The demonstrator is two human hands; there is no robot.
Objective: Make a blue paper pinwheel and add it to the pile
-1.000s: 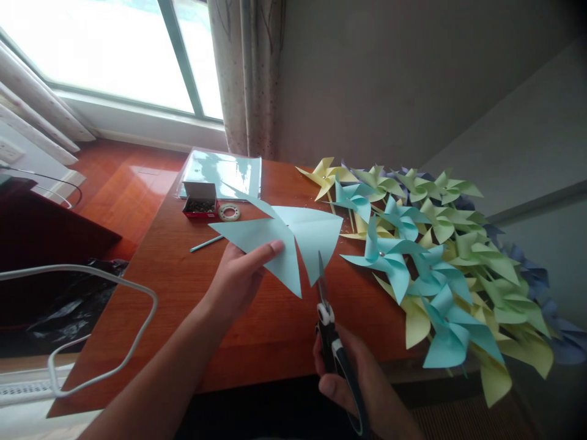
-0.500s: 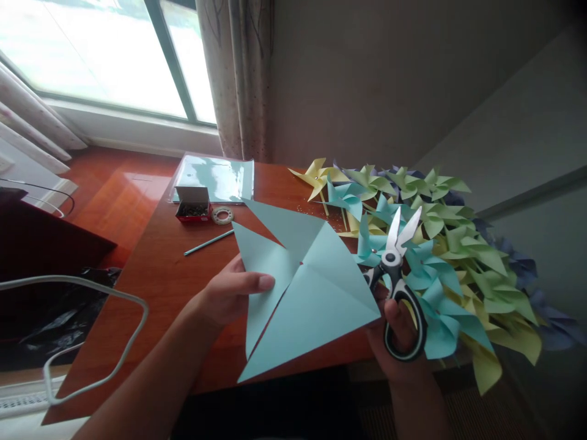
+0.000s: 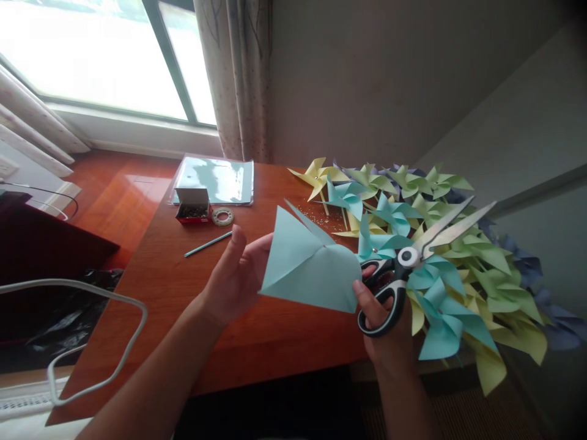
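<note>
A light blue sheet of paper (image 3: 312, 269), with slits running in from its corners, is held above the table. My right hand (image 3: 385, 330) keeps scissors (image 3: 403, 260) with black-and-white handles, their blades parted and pointing to the upper right. The thumb of that hand also presses on the sheet's right edge. My left hand (image 3: 233, 287) is open at the sheet's left side, thumb raised off the paper. Its fingertips are hidden behind the sheet, so I cannot tell whether they touch it.
Several finished paper pinwheels (image 3: 440, 318) crowd the right side of the wooden table (image 3: 275, 342). Toward the back left are a small red box (image 3: 192, 212), a tape roll (image 3: 222, 216), a thin blue stick (image 3: 208, 243) and a pack of blue paper (image 3: 238, 183). A white cable (image 3: 142, 324) loops at left.
The sheet has turned and shifted right. My left thumb has let go of it, while my right thumb now lies on its edge. The scissors have swung round toward the right.
</note>
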